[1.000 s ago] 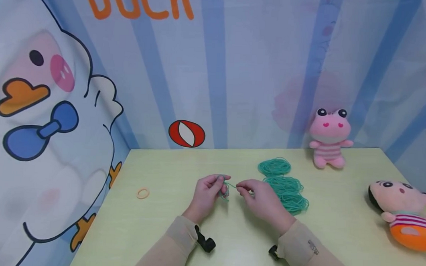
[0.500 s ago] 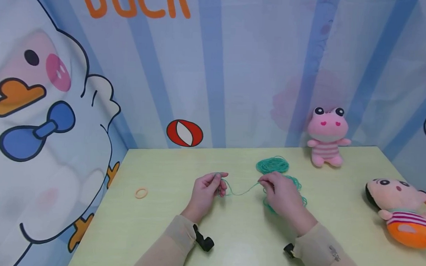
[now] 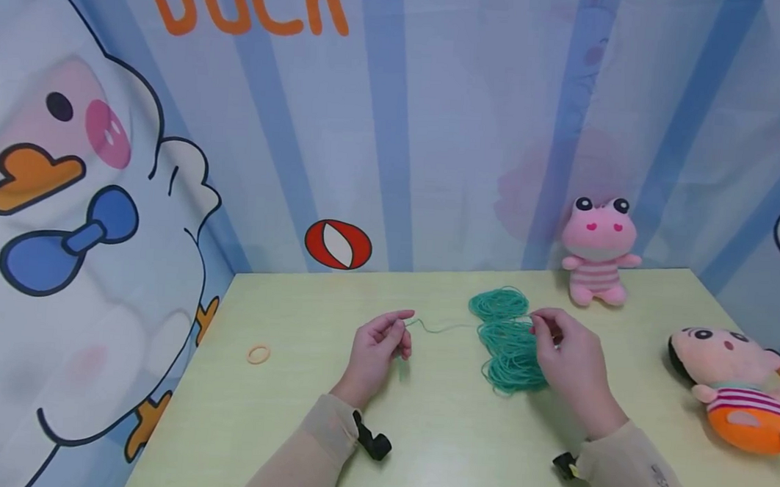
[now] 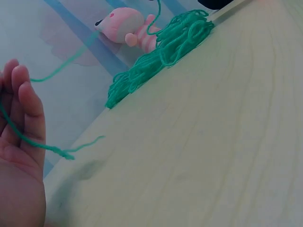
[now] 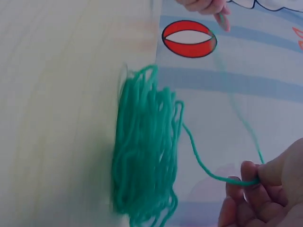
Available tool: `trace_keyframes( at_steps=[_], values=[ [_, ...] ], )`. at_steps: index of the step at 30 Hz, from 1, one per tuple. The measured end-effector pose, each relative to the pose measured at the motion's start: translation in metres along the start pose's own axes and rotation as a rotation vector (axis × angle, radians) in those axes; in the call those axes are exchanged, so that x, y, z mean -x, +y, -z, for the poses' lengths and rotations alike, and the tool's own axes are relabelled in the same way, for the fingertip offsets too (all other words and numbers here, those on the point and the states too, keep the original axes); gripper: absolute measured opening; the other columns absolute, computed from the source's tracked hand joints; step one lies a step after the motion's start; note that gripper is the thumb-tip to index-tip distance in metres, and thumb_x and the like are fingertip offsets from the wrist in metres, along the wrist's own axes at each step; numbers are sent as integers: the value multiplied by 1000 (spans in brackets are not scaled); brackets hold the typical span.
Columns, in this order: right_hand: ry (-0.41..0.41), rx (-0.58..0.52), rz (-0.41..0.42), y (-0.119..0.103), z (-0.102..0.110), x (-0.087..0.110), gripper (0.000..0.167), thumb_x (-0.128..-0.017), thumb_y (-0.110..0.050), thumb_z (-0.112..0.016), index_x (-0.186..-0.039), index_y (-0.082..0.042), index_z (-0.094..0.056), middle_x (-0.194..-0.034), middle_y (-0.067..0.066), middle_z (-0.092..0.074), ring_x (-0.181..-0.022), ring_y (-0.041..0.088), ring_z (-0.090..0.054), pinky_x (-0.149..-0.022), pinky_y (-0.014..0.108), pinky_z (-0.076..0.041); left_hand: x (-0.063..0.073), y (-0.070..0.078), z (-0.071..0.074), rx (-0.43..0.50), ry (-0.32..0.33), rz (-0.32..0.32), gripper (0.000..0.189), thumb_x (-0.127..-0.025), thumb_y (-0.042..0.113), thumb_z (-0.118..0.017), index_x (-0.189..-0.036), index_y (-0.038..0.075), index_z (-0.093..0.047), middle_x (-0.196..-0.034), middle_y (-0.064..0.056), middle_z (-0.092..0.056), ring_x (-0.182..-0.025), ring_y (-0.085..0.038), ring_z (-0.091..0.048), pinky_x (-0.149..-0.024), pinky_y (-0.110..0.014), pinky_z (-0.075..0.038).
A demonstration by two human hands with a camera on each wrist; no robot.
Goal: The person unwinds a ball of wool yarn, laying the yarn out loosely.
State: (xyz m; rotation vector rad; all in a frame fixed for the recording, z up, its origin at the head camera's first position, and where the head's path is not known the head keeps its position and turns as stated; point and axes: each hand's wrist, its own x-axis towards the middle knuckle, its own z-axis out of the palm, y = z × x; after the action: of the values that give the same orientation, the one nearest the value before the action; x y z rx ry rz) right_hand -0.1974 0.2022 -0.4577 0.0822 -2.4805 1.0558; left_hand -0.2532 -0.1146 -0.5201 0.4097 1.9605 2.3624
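Observation:
Green yarn (image 3: 510, 349) lies in looped bundles on the table, right of centre in the head view. My left hand (image 3: 374, 349) pinches a strand between thumb and fingers; a short loose end (image 4: 68, 153) hangs by its palm in the left wrist view. My right hand (image 3: 572, 356) is at the right side of the bundles, pinching the same yarn between thumb and forefinger. From there one strand (image 5: 201, 161) runs down to the bundle (image 5: 147, 156) in the right wrist view, and another stretches across to my left hand.
An orange ring (image 3: 258, 354) lies on the table (image 3: 208, 425) at left. A pink plush toy (image 3: 600, 251) sits at the back right, and a plush doll (image 3: 736, 390) lies at the right edge. A printed cloth backdrop (image 3: 449, 129) rises behind the table.
My right hand has moved to the right, past the yarn bundles, drawing the strand out from my left hand. The left hand stays almost in place, and the small tangle at its fingers has opened out.

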Motion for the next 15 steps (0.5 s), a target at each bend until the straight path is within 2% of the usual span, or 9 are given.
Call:
trace_keyframes(
  at_steps=[3,7,10,15],
  values=[
    [-64,23,-55,11,10,1,27,-113,-25,-61,-123,-5,-77,-102,11,-81,-85,17,-67,-71,22,-52,0,0,0,54,8,-11,32,-115,6,-53,-143,-3,-63,-84,-1,-70,-72,-11,-65,-72,-23,-62],
    [-200,67,-106,24,21,2,32,-114,-28,-59,-125,-4,-77,-108,13,-82,-93,24,-71,-77,32,-55,1,1,0,123,16,-25,25,-115,7,-51,-136,6,-66,-81,2,-68,-72,-12,-64,-71,-24,-60],
    [-309,119,-135,31,28,3,32,-113,-28,-62,-125,-3,-78,-110,15,-81,-98,28,-72,-77,37,-55,1,1,0,143,22,-27,23,-114,8,-51,-130,9,-68,-80,3,-67,-72,-12,-63,-70,-25,-59],
    [-448,184,-159,37,33,1,30,-109,-27,-67,-120,-3,-81,-113,18,-80,-96,29,-74,-73,39,-58,3,3,-1,142,-2,-25,23,-114,9,-49,-124,14,-69,-81,3,-70,-72,-12,-64,-71,-25,-60]
  ],
)
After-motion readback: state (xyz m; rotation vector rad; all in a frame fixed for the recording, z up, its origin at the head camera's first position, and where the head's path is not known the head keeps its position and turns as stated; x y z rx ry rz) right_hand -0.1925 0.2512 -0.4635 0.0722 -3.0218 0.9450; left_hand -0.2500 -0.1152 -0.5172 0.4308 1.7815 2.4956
